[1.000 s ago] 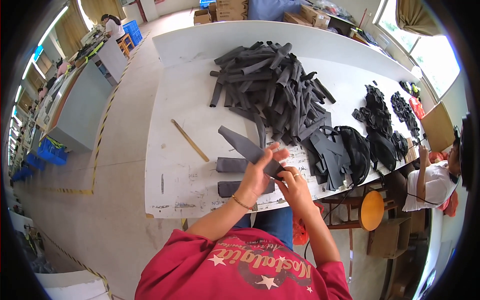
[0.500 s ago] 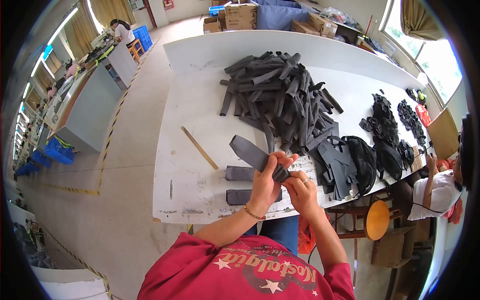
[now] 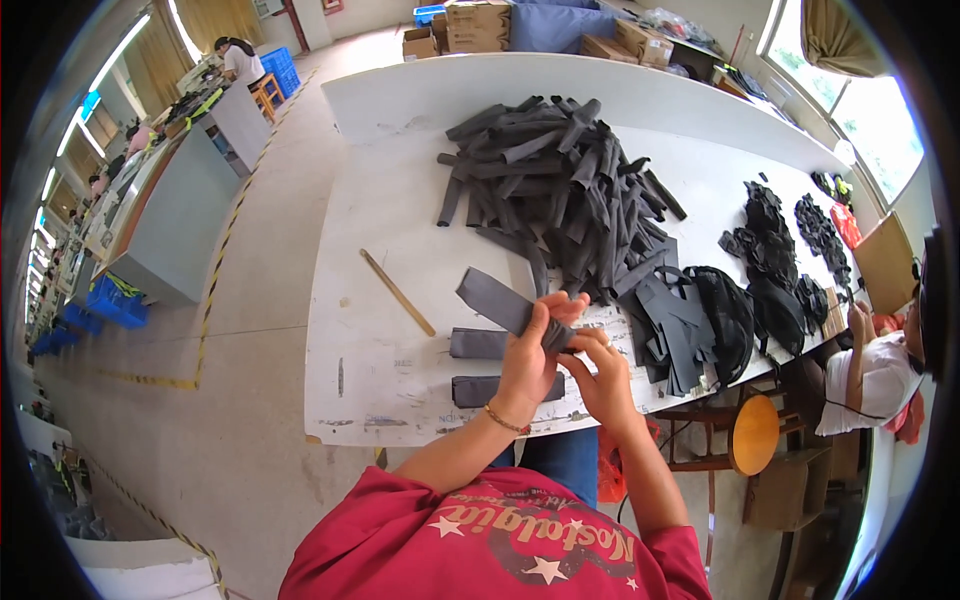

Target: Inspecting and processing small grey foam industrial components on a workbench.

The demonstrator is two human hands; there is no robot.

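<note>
My left hand [image 3: 527, 368] is closed around a dark grey fabric tube [image 3: 492, 297], thumb on top. The tube's flat, wide end points up and left over the table. Its near end is bunched up, and the fingers of my right hand [image 3: 603, 378] pinch it there. Beneath my hands, two similar flattened pieces lie side by side: an upper folded tube [image 3: 478, 344] and a lower folded tube [image 3: 478, 390], partly hidden by my left hand and wrist. Beyond them rises a large heap of dark grey fabric tubes [image 3: 590, 190].
A thin wooden stick [image 3: 398, 292] lies left on the white table [image 3: 350, 240]. To the right are flat dark strips [image 3: 672, 335], a black backpack [image 3: 722, 325] and piles of black pieces [image 3: 768, 240]. A round stool [image 3: 753, 437] and a seated person [image 3: 870, 385] are at the right.
My right hand has shifted slightly up and left at the bunched end, its fingers regripping. My left hand keeps hold of the tube, which has barely moved.
</note>
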